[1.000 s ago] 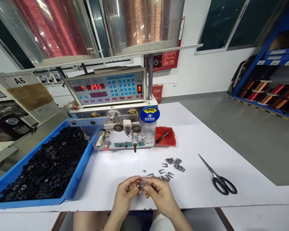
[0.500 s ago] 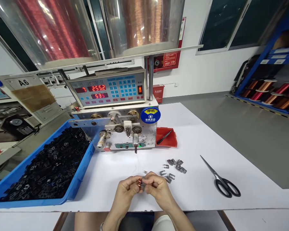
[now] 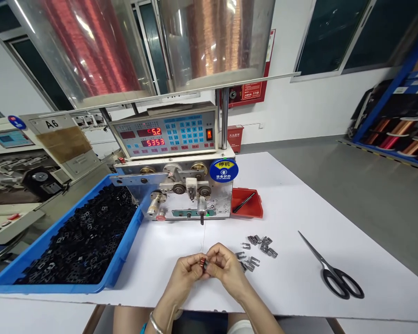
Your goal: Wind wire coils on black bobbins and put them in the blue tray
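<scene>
Both hands meet just in front of the winding machine (image 3: 181, 181): the left hand (image 3: 186, 273) and right hand (image 3: 226, 269) pinch one small copper-wound coil (image 3: 203, 263) between their fingertips, held just above the white surface (image 3: 299, 195). Left of the machine, touching its base, sits a blue tray (image 3: 120, 260) full of small black parts. Right of the machine, well apart from it, black scissors (image 3: 334, 273) lie on the surface. Against the machine's right side rests a small red bin (image 3: 256, 211). Between machine and scissors, near the right hand, lie scattered grey metal clips (image 3: 261, 243).
</scene>
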A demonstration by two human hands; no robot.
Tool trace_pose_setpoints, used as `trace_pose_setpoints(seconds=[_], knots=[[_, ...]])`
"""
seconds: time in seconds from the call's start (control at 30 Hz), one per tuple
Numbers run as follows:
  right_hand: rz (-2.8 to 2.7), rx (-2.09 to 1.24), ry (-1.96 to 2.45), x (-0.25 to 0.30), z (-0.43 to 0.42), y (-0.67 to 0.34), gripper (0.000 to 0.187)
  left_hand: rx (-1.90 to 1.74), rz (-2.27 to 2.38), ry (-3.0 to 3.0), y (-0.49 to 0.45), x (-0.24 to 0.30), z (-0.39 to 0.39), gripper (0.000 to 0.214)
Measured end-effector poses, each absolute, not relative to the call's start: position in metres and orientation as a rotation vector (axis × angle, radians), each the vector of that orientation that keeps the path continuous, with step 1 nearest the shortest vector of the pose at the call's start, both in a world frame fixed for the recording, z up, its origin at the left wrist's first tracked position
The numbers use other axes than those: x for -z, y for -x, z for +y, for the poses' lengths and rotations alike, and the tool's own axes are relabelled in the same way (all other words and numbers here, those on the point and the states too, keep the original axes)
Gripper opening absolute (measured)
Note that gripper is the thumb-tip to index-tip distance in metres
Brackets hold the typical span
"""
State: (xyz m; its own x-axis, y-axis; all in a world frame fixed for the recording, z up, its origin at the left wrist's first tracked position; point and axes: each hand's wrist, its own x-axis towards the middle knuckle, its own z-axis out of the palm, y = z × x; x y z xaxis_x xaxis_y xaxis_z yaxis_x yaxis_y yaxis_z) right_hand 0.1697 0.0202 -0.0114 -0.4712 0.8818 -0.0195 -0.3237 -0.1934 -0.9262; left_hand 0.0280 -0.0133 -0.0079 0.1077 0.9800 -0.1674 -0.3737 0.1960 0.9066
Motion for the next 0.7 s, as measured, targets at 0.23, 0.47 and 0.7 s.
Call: trace_pose_setpoints(seconds=[0.23, 0.47, 0.7], knots=[[-1.292, -1.760, 0.736, 0.006, 0.024, -0.169, 0.041, -1.095, 0.900, -1.006, -0.018, 0.000, -0.009, 0.042], [-1.305, -1.614, 0.862, 0.003, 0.022, -0.158, 0.027, -1.026, 0.923, -1.096, -0.013, -0.008, -0.002, 0.046], [-1.336, -1.362, 0.937, 0.009, 0.014, -0.151, 0.016, -0.936, 0.883, -1.075, -0.002, -0.012, 0.008, 0.042]])
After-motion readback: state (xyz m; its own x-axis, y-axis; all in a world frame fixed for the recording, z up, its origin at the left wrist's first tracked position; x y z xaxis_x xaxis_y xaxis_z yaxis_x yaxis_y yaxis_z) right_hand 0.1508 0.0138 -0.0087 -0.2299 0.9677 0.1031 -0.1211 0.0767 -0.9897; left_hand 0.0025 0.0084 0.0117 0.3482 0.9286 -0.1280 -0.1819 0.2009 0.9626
